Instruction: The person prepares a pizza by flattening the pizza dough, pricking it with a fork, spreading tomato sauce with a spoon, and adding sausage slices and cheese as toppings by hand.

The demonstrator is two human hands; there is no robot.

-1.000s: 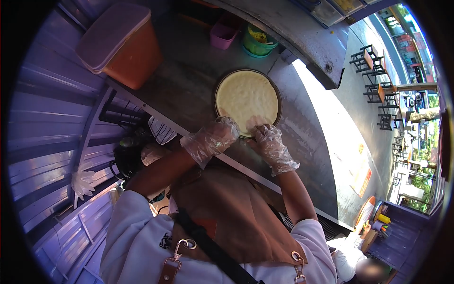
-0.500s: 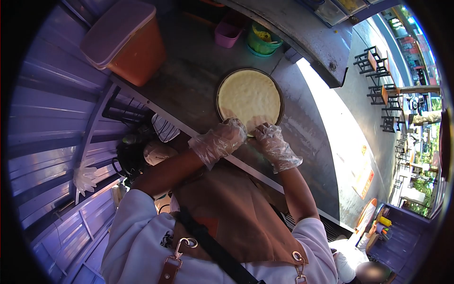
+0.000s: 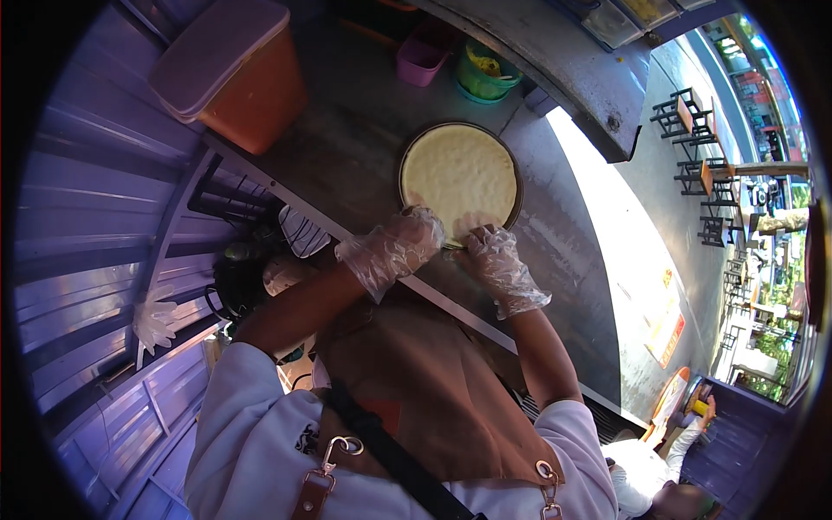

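Observation:
Pale pizza dough (image 3: 459, 169) lies flat in a round dark pan (image 3: 517, 204) on the metal counter, reaching almost to the pan's wall. My left hand (image 3: 407, 241), in a clear plastic glove, has its fingers curled on the dough's near-left edge at the rim. Beside it, my right hand (image 3: 494, 258) wears a matching glove, its fingers bent over the near edge. Both hands appear to pinch or press the dough there; the fingertips are partly hidden.
An orange lidded bin (image 3: 251, 91) stands at the left on the counter (image 3: 347, 130). Toward the back are a pink container (image 3: 420, 65) and a green bucket (image 3: 485, 74). A raised shelf (image 3: 572, 78) overhangs the far right. A person (image 3: 637, 472) is at lower right.
My left hand has shifted slightly left and up along the pan's edge; my right hand stays near the same spot. The person at lower right has stretched an arm toward a yellow object.

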